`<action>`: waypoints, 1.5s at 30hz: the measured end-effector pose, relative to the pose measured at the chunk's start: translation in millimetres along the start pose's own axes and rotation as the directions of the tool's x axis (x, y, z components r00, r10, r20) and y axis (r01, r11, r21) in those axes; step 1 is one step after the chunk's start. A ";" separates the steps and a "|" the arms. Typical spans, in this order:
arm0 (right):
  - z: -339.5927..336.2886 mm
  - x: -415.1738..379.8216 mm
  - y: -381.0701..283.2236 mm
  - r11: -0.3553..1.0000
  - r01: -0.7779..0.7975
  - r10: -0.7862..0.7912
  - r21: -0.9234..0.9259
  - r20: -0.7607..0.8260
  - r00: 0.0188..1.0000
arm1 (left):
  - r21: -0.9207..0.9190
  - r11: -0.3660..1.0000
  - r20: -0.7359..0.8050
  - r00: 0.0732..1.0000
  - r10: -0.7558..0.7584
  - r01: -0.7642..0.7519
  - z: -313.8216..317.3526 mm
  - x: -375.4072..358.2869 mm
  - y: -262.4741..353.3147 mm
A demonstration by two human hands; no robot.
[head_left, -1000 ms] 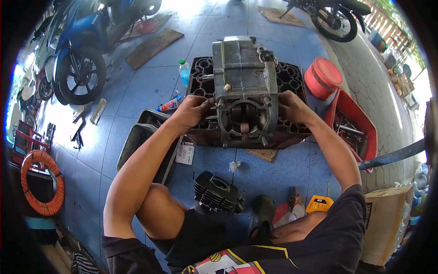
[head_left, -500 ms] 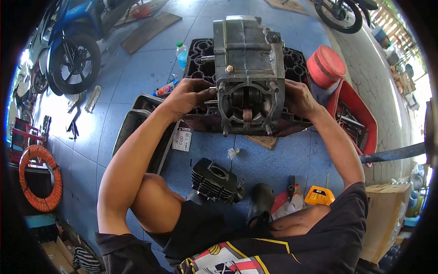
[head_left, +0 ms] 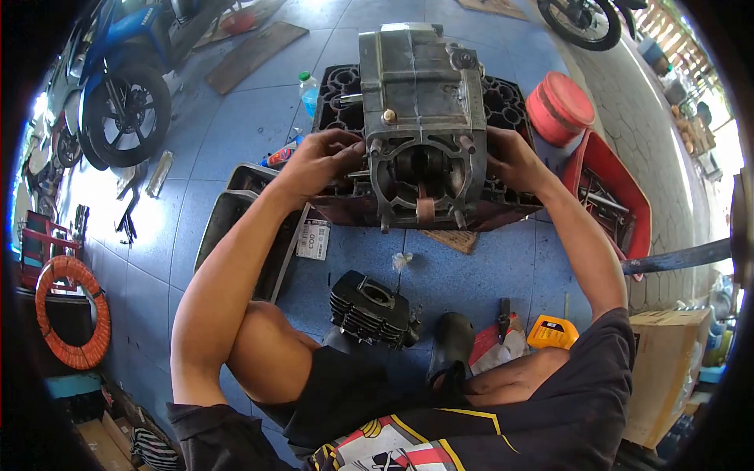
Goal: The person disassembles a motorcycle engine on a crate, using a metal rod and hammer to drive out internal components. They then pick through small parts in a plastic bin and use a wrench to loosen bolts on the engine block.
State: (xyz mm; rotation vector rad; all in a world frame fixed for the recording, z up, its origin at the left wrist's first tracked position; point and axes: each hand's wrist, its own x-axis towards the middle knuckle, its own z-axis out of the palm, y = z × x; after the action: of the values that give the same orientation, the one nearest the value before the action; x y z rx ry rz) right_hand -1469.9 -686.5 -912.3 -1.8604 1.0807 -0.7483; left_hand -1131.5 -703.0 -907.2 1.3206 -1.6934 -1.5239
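Observation:
A grey motorcycle engine crankcase rests on a dark metal block with round openings, its cylinder opening facing me. The connecting rod sticks out of that opening, with studs around it. My left hand is at the crankcase's left side, fingers pinched together by a shaft end; what they grip is hidden. My right hand is curled against the right side, its fingertips partly behind the casing. On the floor nearer me lies a black finned cylinder.
To the right stand a red round container and a red bin of tools. Black trays lie left of the block. A yellow bottle is by my knee, and a blue motorcycle stands at far left.
The connecting rod's end has moved outward toward me and sits lower in the opening. Both hands stay at the crankcase's sides with small finger shifts; the whole view has shifted slightly.

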 end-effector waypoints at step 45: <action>-10.7 4.6 -23.3 0.897 0.155 -0.082 -0.414 0.187 0.979 | 0.052 0.995 0.015 0.996 0.085 -0.085 -2.2 -1.7 -4.1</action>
State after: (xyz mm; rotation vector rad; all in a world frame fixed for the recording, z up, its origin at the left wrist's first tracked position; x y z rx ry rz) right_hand -1467.3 -687.9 -886.4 -2.3338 1.0917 -0.4316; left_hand -1127.6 -702.1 -910.0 1.2508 -1.7858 -1.4517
